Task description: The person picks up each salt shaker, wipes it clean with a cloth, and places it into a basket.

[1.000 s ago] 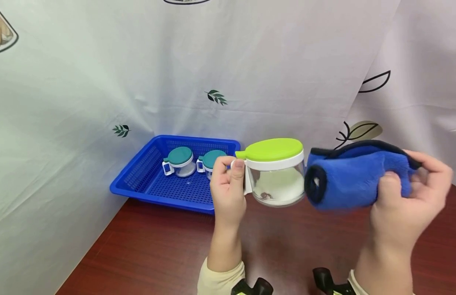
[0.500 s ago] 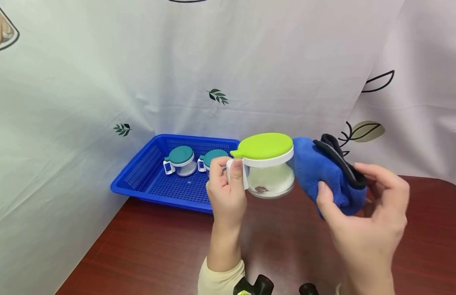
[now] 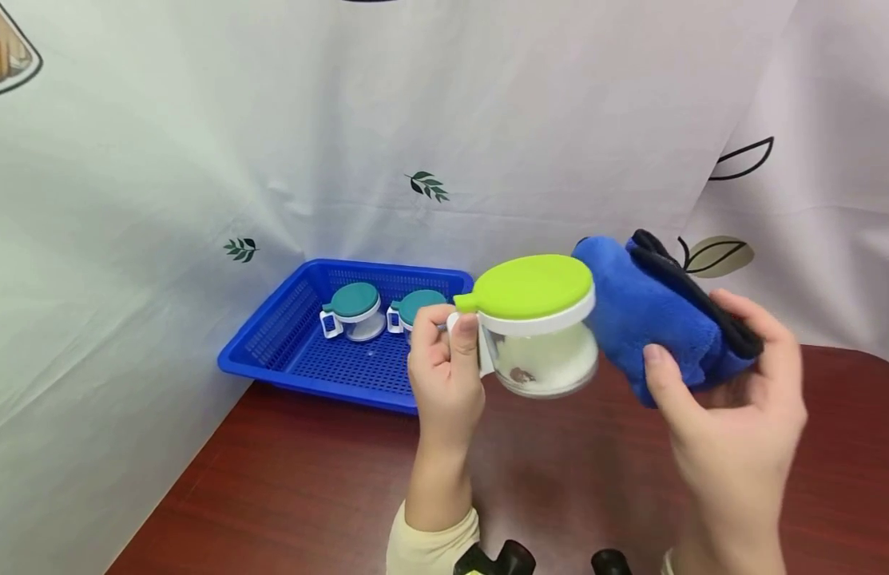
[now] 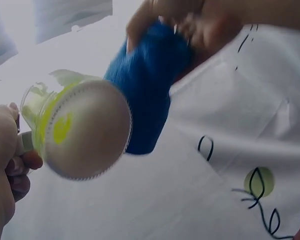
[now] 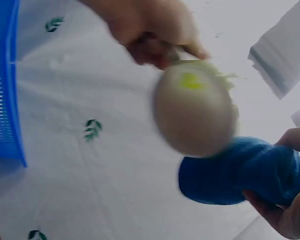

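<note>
My left hand (image 3: pixel 446 375) grips the white handle of a clear seasoning jar (image 3: pixel 541 359) with a lime-green lid, held up above the table. White powder or grains lie inside it, with a small dark reddish mark low on its side. In my right hand (image 3: pixel 739 415) is a bunched blue cloth (image 3: pixel 645 311) with dark edging, pinched between thumb and fingers. The cloth is against or very near the jar's right side. From below, the left wrist view shows the jar's round base (image 4: pixel 90 130) beside the cloth (image 4: pixel 145 85).
A blue perforated basket (image 3: pixel 307 383) stands at the back left of the dark red table (image 3: pixel 286 487). Inside it are two jars with teal lids, one (image 3: pixel 354 299) in full view, the other (image 3: pixel 415 303) partly behind my left hand. A white patterned curtain (image 3: pixel 523 120) hangs behind.
The cloth, first a roll held out to the right, is now bunched and tilted up by the jar. My right hand has moved left overall; the jar has shifted only slightly.
</note>
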The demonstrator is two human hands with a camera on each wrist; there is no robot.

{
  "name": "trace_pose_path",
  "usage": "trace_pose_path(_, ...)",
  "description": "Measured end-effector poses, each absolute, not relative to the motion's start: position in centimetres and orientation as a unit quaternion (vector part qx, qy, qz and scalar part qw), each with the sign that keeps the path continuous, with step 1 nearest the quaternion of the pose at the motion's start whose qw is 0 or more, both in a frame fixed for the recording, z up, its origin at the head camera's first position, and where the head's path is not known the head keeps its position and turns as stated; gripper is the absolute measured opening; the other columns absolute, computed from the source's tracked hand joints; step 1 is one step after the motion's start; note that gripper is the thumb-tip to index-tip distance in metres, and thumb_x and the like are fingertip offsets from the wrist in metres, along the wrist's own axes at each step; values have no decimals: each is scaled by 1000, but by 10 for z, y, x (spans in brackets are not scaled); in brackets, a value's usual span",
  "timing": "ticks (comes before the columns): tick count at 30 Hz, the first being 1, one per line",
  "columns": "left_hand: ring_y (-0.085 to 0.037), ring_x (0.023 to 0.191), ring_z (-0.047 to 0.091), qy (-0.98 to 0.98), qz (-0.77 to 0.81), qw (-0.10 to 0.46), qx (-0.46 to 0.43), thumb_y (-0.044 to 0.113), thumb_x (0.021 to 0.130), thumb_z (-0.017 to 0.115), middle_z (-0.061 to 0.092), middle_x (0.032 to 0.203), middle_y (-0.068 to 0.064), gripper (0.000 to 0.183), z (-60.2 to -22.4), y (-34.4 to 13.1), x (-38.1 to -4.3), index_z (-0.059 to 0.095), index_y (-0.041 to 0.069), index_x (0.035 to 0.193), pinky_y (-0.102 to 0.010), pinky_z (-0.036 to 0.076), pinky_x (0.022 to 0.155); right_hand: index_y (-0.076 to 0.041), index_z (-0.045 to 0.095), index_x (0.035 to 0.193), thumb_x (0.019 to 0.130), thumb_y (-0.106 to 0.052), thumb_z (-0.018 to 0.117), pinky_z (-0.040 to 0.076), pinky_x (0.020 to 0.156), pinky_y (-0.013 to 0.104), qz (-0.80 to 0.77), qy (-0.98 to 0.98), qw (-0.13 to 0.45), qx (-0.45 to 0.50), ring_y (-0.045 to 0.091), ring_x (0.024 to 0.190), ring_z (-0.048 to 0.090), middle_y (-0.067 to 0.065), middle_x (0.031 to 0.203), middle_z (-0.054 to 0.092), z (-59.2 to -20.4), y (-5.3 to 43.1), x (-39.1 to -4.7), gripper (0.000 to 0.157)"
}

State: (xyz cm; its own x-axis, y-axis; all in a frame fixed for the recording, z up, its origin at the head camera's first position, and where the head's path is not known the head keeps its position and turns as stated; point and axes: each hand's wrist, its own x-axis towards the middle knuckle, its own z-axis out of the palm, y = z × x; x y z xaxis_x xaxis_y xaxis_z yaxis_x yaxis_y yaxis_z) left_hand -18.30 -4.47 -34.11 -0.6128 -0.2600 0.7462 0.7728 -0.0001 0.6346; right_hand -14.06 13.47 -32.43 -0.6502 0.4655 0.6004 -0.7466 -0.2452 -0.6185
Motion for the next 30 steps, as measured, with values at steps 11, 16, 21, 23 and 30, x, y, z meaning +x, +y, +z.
trace_pose_path(11, -18, 49, 53, -621, -611, 445, -205, 25, 94, 54, 54, 56, -14, 32, -341, -43, -184, 45, -6, 90, -25, 43, 44, 24, 51, 109, 59, 32, 63, 51, 74, 28, 775, -483, 372, 164, 37, 94, 57, 39, 111, 51, -322, 146, -138, 51)
trace_pose_path(16, -23, 53, 60, -624, -606, 449, -206, 23, 94, 54, 59, 60, -17, 32, -341, -45, -186, 44, -7, 90, -27, 49, 48, 24, 52, 106, 60, 31, 63, 51, 74, 27, 755, -500, 386, 177, 37, 95, 57, 38, 110, 51, -323, 145, -132, 48)
trace_pose_path(21, -19, 54, 57, -603, -636, 424, -228, 30, 92, 54, 56, 62, -20, 40, -341, -45, -183, 43, -9, 91, -25, 48, 48, 13, 58, 112, 68, 19, 67, 50, 75, 22, 720, -572, 377, 109, 28, 93, 58, 28, 113, 57, -319, 135, -138, 45)
trace_pose_path(23, -16, 55, 55, -592, -649, 418, -233, 32, 92, 54, 55, 62, -20, 43, -341, -46, -183, 43, -10, 91, -24, 47, 48, 8, 60, 114, 71, 15, 68, 50, 72, 20, 703, -609, 360, 73, 22, 88, 59, 23, 114, 59, -315, 134, -139, 45)
trace_pose_path(30, -20, 53, 60, -605, -619, 458, -205, 24, 93, 56, 60, 62, -19, 35, -341, -49, -184, 44, -9, 90, -26, 49, 47, 12, 60, 110, 63, 22, 71, 49, 78, 24, 688, -617, 364, 116, 29, 98, 56, 27, 113, 55, -328, 140, -136, 49)
